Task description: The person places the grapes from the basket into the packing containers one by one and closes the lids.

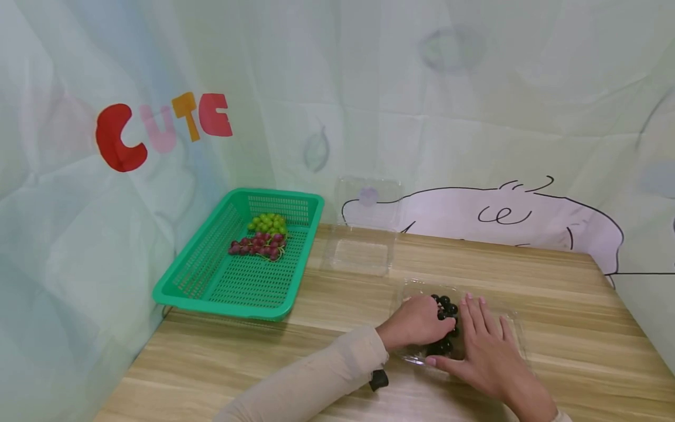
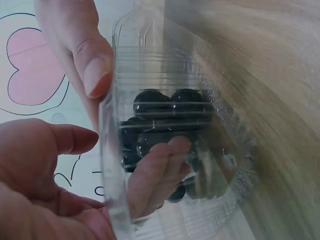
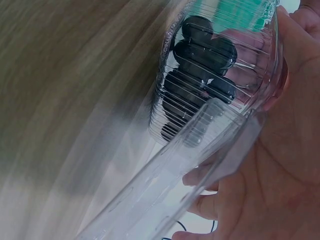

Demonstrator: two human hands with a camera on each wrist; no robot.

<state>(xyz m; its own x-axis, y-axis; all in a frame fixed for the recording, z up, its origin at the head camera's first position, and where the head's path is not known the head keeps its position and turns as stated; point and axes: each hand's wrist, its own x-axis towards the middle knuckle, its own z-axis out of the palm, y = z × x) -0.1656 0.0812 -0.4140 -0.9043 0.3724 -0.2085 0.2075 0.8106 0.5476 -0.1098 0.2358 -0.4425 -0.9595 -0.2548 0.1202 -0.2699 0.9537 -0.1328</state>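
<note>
Black grapes (image 1: 445, 305) lie in a clear plastic box (image 1: 413, 287) at the front right of the table. My left hand (image 1: 419, 321) reaches over the box's left rim. In the left wrist view, its fingers (image 2: 155, 172) extend inside against the dark grapes (image 2: 165, 112), while the thumb stays above the rim, apart from them. Beside the grapes, my right hand (image 1: 487, 349) lies across the box's right side, fingers extended and spread. The right wrist view shows its palm (image 3: 280, 175) by the rim and the lid (image 3: 170, 182) folded out.
A green plastic basket (image 1: 221, 302) stands at the left, holding green grapes (image 1: 268, 223) and red grapes (image 1: 258, 246). Another clear box (image 1: 361, 255) sits behind with its lid raised against the back curtain (image 1: 316, 76). Curtains border the wooden table (image 1: 221, 351).
</note>
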